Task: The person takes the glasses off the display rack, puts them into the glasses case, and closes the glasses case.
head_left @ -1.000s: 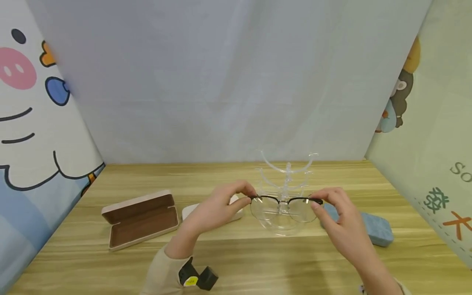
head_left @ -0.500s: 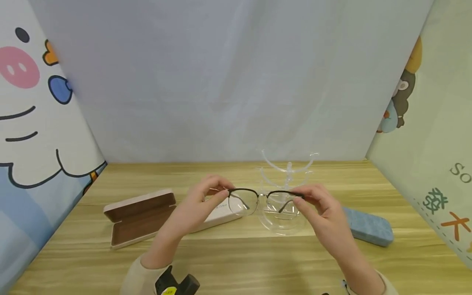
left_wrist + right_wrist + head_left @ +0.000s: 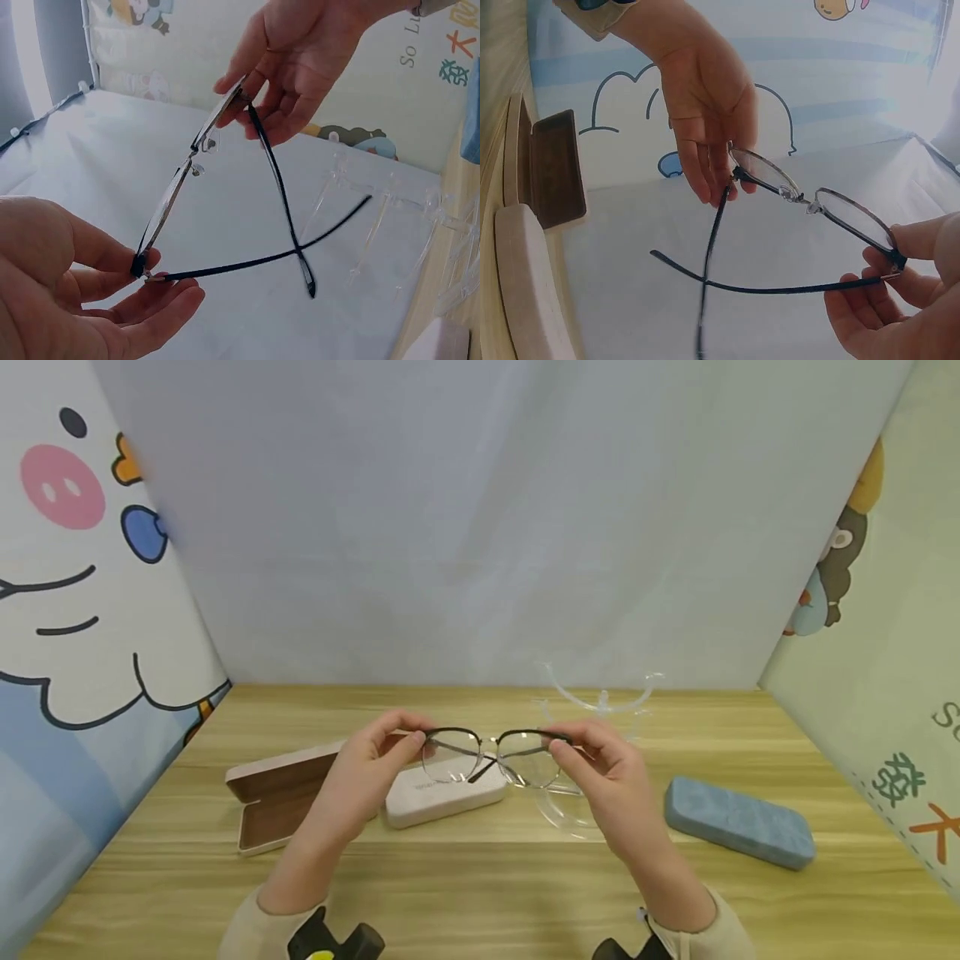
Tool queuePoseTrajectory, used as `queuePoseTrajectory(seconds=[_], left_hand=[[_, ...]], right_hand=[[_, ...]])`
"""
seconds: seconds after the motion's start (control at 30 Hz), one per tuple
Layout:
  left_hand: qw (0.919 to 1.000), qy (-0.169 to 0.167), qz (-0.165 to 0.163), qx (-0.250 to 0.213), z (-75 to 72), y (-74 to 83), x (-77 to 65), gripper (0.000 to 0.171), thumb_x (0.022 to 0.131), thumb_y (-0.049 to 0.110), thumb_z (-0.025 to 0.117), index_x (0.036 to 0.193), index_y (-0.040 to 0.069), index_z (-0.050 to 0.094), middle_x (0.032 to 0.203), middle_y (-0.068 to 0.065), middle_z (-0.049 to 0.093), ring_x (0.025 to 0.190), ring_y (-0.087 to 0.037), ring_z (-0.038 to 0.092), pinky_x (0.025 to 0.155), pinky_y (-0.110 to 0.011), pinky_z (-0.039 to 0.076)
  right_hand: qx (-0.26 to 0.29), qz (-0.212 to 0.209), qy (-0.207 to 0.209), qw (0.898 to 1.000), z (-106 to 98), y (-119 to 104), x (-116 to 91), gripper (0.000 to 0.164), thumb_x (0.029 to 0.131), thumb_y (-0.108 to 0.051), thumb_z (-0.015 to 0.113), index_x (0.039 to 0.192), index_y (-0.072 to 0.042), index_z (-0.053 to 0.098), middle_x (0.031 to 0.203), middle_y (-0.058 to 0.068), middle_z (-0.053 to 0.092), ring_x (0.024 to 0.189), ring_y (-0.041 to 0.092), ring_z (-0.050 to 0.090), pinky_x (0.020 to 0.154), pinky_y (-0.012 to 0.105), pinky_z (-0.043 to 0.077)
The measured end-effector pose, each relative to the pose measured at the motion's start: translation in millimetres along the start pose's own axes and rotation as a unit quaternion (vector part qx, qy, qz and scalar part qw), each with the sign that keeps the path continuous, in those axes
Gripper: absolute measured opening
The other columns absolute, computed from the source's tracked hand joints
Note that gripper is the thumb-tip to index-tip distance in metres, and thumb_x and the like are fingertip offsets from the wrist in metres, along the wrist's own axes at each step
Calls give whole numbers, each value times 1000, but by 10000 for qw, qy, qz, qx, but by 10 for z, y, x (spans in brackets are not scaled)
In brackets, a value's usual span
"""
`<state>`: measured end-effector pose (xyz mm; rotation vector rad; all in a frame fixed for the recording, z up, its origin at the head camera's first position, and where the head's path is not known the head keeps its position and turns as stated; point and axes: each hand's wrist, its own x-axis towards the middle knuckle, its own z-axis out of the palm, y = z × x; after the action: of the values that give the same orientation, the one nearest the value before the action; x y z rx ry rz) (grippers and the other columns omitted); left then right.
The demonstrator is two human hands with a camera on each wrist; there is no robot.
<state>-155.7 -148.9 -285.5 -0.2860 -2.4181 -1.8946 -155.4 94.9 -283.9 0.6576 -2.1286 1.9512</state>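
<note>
A pair of eyeglasses [image 3: 489,741] with black upper rims and clear lenses is held up between both hands, above the table. My left hand [image 3: 363,777] pinches the frame's left end at the hinge, thumb in front. The other end is pinched by my right hand [image 3: 611,781]. In the left wrist view the black temples [image 3: 279,187] are partly folded and cross each other. The right wrist view shows the same crossing, with a temple [image 3: 795,288] running out from the right hand's fingers.
Behind the left hand lies an open glasses case [image 3: 281,810] with brown lining. A white case [image 3: 446,797] sits behind the eyeglasses. A clear display stand [image 3: 603,702] rises beyond the right hand. On the right of the wooden table [image 3: 480,893] rests a blue case [image 3: 738,822].
Both hands have carried the eyeglasses left, away from the front of the clear stand. The temples show behind the lenses now, more folded in. The cases stay where they were.
</note>
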Motion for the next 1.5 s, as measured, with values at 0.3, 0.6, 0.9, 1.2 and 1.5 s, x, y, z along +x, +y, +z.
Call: queuePoseTrajectory(seconds=[0.3, 0.6, 0.9, 1.2, 1.5], left_hand=[[9951, 598, -250, -747, 18, 33, -1, 20, 93, 6, 48, 110, -2, 56, 114, -14, 54, 96, -18, 63, 97, -31, 41], [9904, 992, 174, -950, 27, 63, 19, 11, 89, 0, 51, 99, -3, 56, 102, -10, 56, 88, -21, 61, 85, -25, 49], [9896, 991, -28, -1045, -39, 42, 3, 11, 89, -2, 51, 98, -3, 56, 103, -9, 54, 93, -23, 62, 85, -26, 49], [9875, 972, 99, -1235, -162, -79, -69, 5, 89, 3, 54, 94, 1, 56, 105, -7, 54, 92, -14, 61, 85, -25, 49], [9810, 1473, -292, -1228, -304, -403, -256, 7, 90, 6, 55, 97, 5, 56, 101, 1, 58, 96, -9, 59, 82, -21, 49]], right_hand=[[1548, 191, 445, 9868, 140, 152, 152, 15, 86, -1, 58, 100, -6, 62, 99, 4, 63, 93, 14, 63, 87, 28, 49], [1094, -129, 572, 9923, 171, 187, 140, 12, 85, 3, 58, 97, 0, 58, 102, 1, 63, 97, 14, 62, 84, 24, 49], [1029, 111, 361, 9940, 227, 215, 142, 17, 86, 4, 56, 98, -8, 58, 109, 4, 54, 99, 12, 60, 83, 22, 49], [981, 412, 17, 9943, 363, 350, 189, 22, 89, 1, 53, 109, 7, 53, 111, 10, 58, 98, 12, 60, 85, 27, 49], [250, 1340, -461, 9896, 605, 540, 199, 18, 90, -5, 53, 107, 3, 56, 97, 16, 58, 79, 16, 62, 76, 26, 51]])
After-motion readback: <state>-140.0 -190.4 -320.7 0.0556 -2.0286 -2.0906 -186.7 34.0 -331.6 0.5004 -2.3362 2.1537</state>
